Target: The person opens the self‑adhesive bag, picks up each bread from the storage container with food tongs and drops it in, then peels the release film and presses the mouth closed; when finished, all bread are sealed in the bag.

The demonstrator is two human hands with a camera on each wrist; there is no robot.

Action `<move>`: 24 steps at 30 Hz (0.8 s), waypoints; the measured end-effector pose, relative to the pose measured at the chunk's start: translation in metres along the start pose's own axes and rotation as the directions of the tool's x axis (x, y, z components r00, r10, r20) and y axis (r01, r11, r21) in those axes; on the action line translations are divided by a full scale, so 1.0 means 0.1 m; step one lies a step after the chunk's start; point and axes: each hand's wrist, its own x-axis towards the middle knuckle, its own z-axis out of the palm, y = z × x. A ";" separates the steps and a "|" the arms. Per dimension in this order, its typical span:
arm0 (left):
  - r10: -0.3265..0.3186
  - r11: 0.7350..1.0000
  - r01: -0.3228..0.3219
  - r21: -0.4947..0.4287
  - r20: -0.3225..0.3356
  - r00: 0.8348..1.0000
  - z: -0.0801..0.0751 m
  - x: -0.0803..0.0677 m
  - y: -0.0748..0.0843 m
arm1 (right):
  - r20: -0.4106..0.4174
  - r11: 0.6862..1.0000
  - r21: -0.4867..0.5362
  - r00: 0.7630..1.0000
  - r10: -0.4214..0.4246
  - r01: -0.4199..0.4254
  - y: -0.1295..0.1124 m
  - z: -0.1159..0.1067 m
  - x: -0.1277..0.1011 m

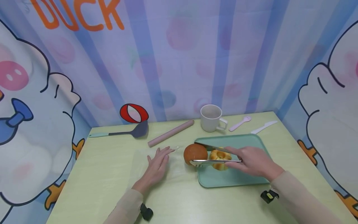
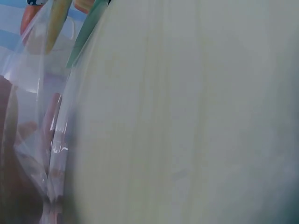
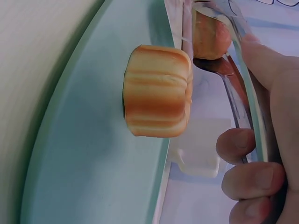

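Tray, centre-right — holds yellow bun. Right hand fingers clamped on tongs gripping brown bun; left hand flat, fingers together, on bag.

Left hand flat, right hand gripping

The left hand lies palm down, fingers straight and spread a little, pointing away from the body, its forearm in a pale sleeve running back toward the near left. The right hand reaches in from the near right, back of the hand up, wrist level, forearm also in a pale sleeve. From the right wrist view its fingers curl in and the thumb lies straight along the top, clamped on what it holds. Both wrists carry a small black device underneath.
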 end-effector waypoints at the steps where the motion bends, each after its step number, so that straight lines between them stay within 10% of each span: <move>1: -0.001 1.000 0.001 0.000 0.001 1.000 0.00 0.00 0.01 | 0.006 1.000 -0.001 1.000 -0.003 0.003 0.00 0.01 0.02; 24: -0.008 1.000 0.007 0.028 0.034 0.999 -0.02 0.01 0.08 | 0.081 0.999 0.007 0.995 -0.053 0.053 -0.12 0.10 0.30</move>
